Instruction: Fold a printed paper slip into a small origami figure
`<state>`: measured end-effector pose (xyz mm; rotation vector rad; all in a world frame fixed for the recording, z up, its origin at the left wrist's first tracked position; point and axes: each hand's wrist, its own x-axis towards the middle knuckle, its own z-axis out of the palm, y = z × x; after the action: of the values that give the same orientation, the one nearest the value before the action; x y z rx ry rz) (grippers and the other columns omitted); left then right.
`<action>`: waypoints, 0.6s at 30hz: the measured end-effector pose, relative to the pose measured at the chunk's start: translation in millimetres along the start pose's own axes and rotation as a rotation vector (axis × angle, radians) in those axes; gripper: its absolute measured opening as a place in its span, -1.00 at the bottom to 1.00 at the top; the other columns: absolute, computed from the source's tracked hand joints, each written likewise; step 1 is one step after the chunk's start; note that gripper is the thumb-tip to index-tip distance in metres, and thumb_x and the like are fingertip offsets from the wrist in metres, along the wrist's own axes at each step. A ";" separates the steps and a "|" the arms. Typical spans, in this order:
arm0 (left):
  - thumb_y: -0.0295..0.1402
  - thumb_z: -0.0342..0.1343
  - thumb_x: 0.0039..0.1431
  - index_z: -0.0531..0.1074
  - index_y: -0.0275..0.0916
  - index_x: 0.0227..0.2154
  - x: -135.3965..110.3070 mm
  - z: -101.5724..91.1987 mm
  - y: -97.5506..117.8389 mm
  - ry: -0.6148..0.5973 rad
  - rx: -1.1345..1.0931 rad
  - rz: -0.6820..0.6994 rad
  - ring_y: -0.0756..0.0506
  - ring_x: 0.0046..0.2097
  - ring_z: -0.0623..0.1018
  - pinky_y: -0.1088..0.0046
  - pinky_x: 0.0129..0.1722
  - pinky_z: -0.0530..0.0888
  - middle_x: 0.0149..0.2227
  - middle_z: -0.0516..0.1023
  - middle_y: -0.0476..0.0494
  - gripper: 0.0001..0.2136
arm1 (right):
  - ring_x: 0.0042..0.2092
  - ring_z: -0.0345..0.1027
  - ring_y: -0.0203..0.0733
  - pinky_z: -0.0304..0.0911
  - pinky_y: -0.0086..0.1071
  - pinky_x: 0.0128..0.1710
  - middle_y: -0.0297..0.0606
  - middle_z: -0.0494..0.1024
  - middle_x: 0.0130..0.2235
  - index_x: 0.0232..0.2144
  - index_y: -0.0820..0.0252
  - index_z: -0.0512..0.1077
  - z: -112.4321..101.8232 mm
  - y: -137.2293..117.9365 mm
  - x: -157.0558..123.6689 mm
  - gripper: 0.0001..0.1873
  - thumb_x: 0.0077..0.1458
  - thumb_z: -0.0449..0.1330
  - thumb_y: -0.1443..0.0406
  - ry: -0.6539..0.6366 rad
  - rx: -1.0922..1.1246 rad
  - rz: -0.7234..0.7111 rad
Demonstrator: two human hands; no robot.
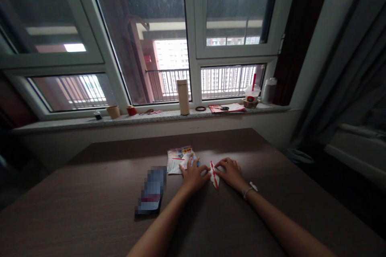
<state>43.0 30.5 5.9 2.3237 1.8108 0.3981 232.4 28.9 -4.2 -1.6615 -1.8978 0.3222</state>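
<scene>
A small folded piece of white paper with red stripes (214, 176) lies on the dark wooden table (90, 192). My left hand (194, 176) lies on its left side, fingers bent and pressing its edge. My right hand (231, 172) presses it from the right, fingertips on the paper; a white bracelet sits on that wrist. Both hands pinch or hold the fold down flat on the table. Behind my left hand lies a colourful printed sheet (180, 158).
A blurred dark phone-like object (152, 192) lies to the left of my arms. On the stone windowsill (60, 122) stand a tall beige flask (183, 97), a paper cup (113, 111), a small red pot (131, 110), a drink cup with straw (252, 93), and red papers with scissors (226, 108).
</scene>
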 end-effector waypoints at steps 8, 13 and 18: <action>-0.02 0.09 0.13 0.47 0.29 -0.11 0.3 -1.7 1.9 0.025 -0.012 0.056 -0.40 0.33 -0.03 -0.45 0.10 -0.23 0.29 0.15 0.02 -0.74 | 0.01 0.21 -0.08 0.01 -0.22 0.07 -0.30 0.43 -0.11 -0.28 -0.07 0.53 -2.7 -2.6 1.0 -0.77 -0.03 0.26 0.07 -0.021 0.017 0.043; -0.01 0.06 0.16 0.53 0.21 -0.17 3.2 0.3 6.9 0.044 -0.014 0.026 -0.39 0.33 -0.02 -0.42 0.12 -0.22 0.29 0.16 0.03 -0.77 | 0.01 0.21 -0.06 0.01 -0.21 0.08 -0.30 0.44 -0.12 -0.29 -0.08 0.54 -1.4 -2.9 2.3 -0.76 -0.07 0.30 0.08 -0.010 0.038 0.063; -0.01 0.12 0.10 0.53 0.18 -0.20 8.4 4.0 9.2 0.042 -0.027 -0.014 -0.37 0.32 0.01 -0.44 0.10 -0.19 0.28 0.19 0.02 -0.77 | 0.03 0.21 -0.05 0.01 -0.19 0.08 -0.30 0.43 -0.09 -0.32 -0.08 0.55 -0.2 -0.7 3.9 -0.80 -0.05 0.28 0.09 -0.016 0.050 0.076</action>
<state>54.6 36.4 5.7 2.3000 1.8282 0.4703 231.8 32.5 -2.6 -1.7056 -1.8256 0.4115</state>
